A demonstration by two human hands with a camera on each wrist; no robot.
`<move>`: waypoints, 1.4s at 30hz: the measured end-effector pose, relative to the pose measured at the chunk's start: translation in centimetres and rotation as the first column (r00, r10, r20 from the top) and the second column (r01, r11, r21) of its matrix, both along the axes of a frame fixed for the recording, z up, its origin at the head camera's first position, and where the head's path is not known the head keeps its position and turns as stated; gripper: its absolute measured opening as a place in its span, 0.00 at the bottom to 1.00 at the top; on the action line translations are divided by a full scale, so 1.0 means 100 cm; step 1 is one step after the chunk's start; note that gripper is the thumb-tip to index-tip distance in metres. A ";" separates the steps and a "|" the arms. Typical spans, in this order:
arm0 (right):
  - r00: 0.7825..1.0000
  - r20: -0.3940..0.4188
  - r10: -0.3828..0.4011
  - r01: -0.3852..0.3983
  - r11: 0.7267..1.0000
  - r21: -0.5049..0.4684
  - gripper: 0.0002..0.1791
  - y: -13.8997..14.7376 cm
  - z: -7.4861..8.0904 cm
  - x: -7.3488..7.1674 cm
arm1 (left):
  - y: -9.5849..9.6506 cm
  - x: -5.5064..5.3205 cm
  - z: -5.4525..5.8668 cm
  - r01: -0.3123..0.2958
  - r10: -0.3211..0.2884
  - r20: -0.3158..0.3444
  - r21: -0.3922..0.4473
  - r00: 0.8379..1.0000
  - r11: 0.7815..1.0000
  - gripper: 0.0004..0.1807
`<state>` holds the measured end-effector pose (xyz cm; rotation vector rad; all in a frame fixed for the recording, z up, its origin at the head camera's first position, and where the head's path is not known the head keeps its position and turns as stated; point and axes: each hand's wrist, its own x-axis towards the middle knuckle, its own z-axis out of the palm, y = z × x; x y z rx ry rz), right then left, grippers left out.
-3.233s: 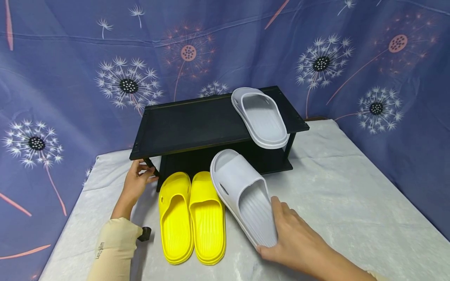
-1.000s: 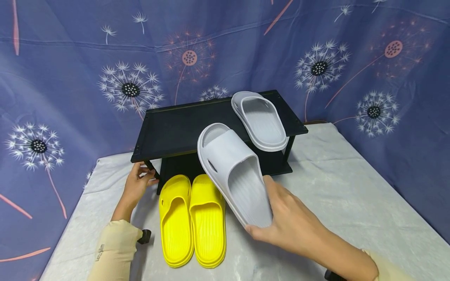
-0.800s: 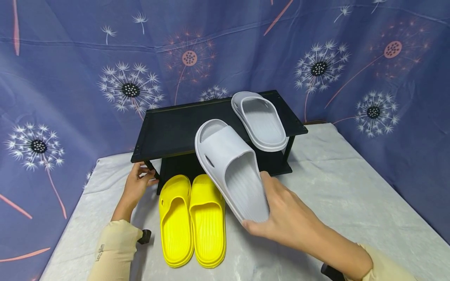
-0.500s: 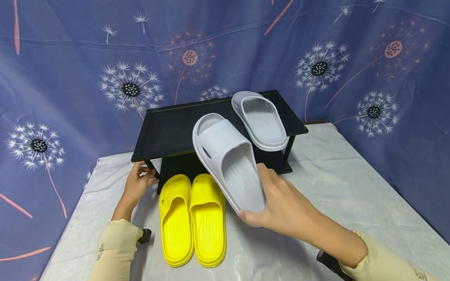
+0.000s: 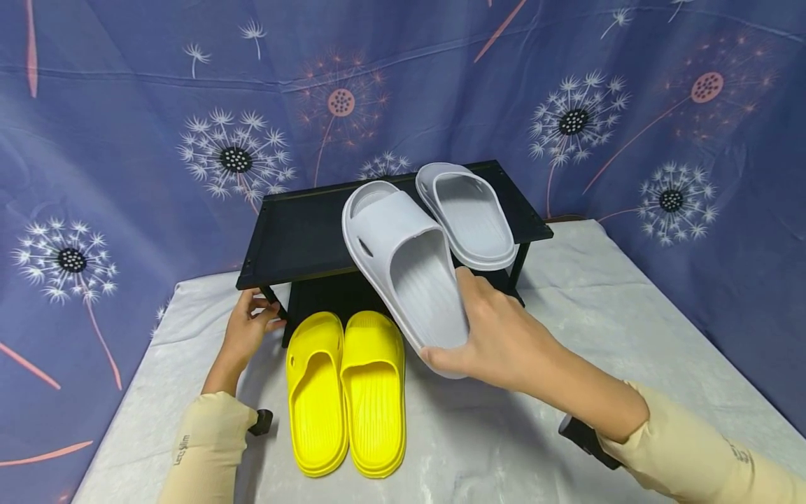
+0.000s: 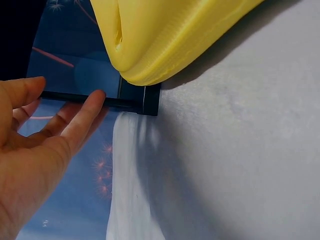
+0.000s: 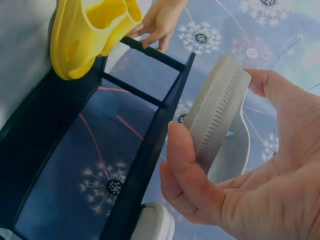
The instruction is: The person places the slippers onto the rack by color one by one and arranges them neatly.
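Note:
My right hand [image 5: 497, 336] grips a grey slipper [image 5: 403, 238] by its heel end, thumb on one side and fingers on the other. That slipper is held in the air, its toe over the top shelf of a black shoe rack [image 5: 302, 231]. A second grey slipper [image 5: 478, 217] sits on the top shelf at the right, its heel past the front edge. My left hand [image 5: 245, 325] holds the rack's left front post, thumb and fingers about the thin bar [image 6: 120, 103] in the left wrist view. Two yellow slippers [image 5: 317, 399] stand side by side before the rack.
A light cloth [image 5: 630, 336] covers the table under the rack and slippers. Behind hangs a blue curtain [image 5: 403, 42] with dandelion prints. The lower shelf [image 5: 327, 294] is partly hidden by the slippers.
My right hand has lifted the grey slipper up and slightly left, from low before the rack to over its top shelf edge. The left hand and the other slippers have stayed put.

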<state>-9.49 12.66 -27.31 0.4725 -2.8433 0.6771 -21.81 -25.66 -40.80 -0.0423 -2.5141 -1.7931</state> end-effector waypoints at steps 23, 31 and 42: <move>0.999 0.003 -0.032 0.032 0.999 0.024 0.49 -0.013 0.030 -0.033 | 0.000 -0.002 0.001 -0.003 0.003 -0.030 0.013 1.000 1.000 0.21; 0.997 0.039 -0.067 0.065 0.997 0.047 0.54 -0.022 0.037 -0.048 | -0.001 -0.001 -0.001 -0.006 0.006 -0.013 0.006 1.000 1.000 0.20; 0.995 0.068 -0.072 0.067 0.996 0.061 0.52 -0.027 0.048 -0.067 | -0.002 -0.001 -0.004 -0.001 0.001 -0.012 0.006 1.000 1.000 0.21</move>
